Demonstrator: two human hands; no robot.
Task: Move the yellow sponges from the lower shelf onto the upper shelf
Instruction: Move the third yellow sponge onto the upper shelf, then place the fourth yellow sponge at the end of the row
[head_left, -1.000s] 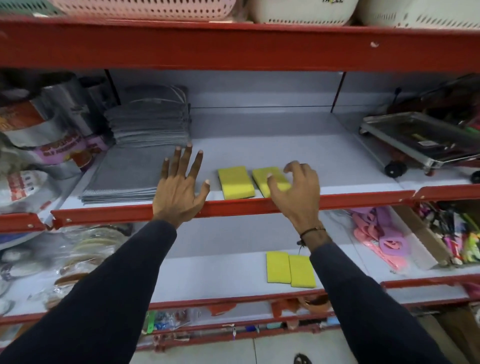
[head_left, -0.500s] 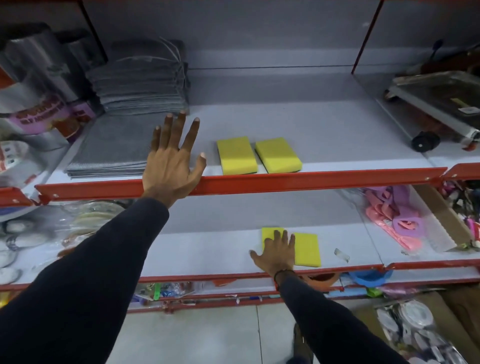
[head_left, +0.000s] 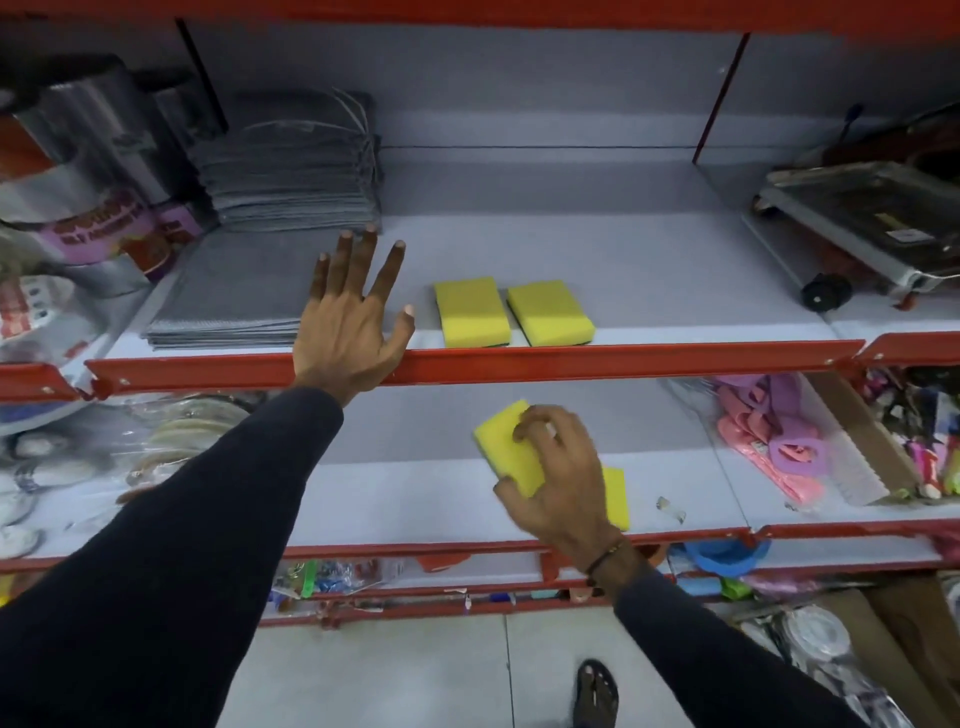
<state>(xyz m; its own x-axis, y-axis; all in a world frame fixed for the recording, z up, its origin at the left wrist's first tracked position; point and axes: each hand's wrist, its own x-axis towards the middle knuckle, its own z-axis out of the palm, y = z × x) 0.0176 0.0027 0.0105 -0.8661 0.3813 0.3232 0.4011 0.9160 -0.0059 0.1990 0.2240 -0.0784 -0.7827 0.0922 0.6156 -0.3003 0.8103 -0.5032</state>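
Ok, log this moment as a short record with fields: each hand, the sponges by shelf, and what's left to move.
left hand: open, fingers spread, palm at the upper shelf's red rail
right hand: gripping a yellow sponge, tilted, lifted above the lower shelf
upper shelf: two yellow sponges side by side, and
lower shelf: one more sponge, partly hidden by the right hand
left to move: two, the held one included

I see a shop rack with red metal rails (head_left: 597, 358) and pale grey shelf boards backed by a grey panel (head_left: 519, 93). At ten o'clock sits a stack of grey cloths (head_left: 291, 176), at nine o'clock foil-wrapped packages (head_left: 78, 171). At two o'clock lies a steel tray on castors (head_left: 857, 218). Pink plastic goods (head_left: 769, 447) fill three o'clock. Pale floor tiles (head_left: 405, 670) show at six o'clock.
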